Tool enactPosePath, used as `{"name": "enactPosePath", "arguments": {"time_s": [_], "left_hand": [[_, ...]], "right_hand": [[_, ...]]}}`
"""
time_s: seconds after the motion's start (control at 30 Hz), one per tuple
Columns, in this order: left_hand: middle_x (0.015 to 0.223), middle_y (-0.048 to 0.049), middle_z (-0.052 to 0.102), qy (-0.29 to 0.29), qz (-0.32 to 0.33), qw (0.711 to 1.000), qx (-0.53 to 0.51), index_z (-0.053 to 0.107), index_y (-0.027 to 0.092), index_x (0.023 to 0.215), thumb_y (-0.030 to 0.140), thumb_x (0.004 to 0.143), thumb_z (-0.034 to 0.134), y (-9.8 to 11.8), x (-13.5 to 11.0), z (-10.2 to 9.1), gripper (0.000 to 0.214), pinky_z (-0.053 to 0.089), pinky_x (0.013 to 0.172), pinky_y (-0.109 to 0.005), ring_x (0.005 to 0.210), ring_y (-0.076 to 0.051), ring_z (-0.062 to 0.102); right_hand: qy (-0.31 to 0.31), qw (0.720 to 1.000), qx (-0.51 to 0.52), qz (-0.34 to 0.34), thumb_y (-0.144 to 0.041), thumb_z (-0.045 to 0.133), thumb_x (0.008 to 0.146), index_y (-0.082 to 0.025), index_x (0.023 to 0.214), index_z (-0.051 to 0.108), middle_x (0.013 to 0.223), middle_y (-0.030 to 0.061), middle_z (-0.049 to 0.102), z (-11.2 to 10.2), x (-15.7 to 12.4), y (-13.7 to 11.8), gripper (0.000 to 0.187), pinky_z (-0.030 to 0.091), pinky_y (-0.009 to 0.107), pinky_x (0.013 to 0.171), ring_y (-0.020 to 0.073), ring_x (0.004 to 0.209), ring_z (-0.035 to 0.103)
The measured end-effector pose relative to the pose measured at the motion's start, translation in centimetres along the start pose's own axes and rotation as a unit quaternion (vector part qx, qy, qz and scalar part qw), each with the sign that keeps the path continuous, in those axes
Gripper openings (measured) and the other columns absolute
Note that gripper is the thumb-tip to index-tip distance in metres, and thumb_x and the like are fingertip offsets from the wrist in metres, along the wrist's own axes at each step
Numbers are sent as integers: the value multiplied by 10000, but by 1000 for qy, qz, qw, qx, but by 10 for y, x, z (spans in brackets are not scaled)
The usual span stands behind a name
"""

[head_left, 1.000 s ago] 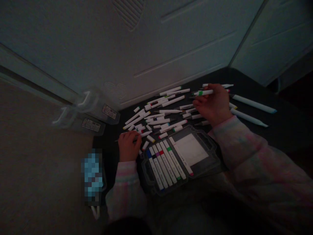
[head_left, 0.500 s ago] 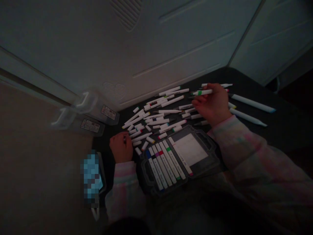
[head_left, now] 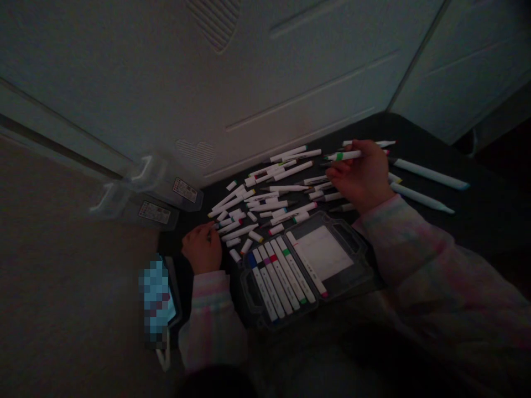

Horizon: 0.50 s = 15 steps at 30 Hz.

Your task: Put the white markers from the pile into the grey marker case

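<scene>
Between the fingers and thumb of my right hand (head_left: pixel 365 174) is a white marker (head_left: pixel 346 157) with a green band, held nearly level above the far right of the pile. My left hand (head_left: pixel 202 249) rests at the pile's left end with its fingers curled, beside small white marker caps (head_left: pixel 233 242); whatever it may hold is hidden. Many loose white markers (head_left: pixel 286 189) and caps are spread across the dark tabletop. In front of them lies an opened clear plastic case (head_left: pixel 253 287). Several markers (head_left: pixel 280 276) line its left half, and one marker (head_left: pixel 307 265) lies near the hinge.
Two clear plastic boxes (head_left: pixel 166 190) with labels stand at the table's left back corner. A phone with a blurred-out screen (head_left: pixel 155 298) lies at the left edge, a white cable by it. A pale panel (head_left: pixel 290 83) rises behind the dark table (head_left: pixel 418 138).
My left hand has shifted slightly left, and its fingers have moved a little. My right hand keeps the green-banded marker in about the same place.
</scene>
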<state>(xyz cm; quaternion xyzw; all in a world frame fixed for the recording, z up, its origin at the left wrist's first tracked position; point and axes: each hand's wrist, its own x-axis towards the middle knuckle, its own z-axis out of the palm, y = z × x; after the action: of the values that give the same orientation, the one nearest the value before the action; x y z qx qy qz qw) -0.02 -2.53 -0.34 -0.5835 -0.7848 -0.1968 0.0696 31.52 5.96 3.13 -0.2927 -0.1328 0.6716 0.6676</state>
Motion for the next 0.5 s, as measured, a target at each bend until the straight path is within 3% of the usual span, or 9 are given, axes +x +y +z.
{"name": "enactPosePath", "arguments": {"time_s": [0.2,0.5], "left_hand": [[1030,-105,599,-15,-14,1000,8,678,213,898,322,742,496,6,-2,-3,263,363,813,-484,1020,-318,457],[1038,-97,608,-27,-14,999,10,671,203,874,308,729,496,4,-4,-1,250,370,837,-471,998,-294,508]], "right_hand": [[-4,1000,9,-2,-203,440,694,-200,567,366,395,-71,294,1,0,0,147,240,198,350,54,335,268],[2,1000,2,-1,-211,434,694,-197,564,375,401,-74,287,1,-1,0,144,255,201,357,52,341,263]]}}
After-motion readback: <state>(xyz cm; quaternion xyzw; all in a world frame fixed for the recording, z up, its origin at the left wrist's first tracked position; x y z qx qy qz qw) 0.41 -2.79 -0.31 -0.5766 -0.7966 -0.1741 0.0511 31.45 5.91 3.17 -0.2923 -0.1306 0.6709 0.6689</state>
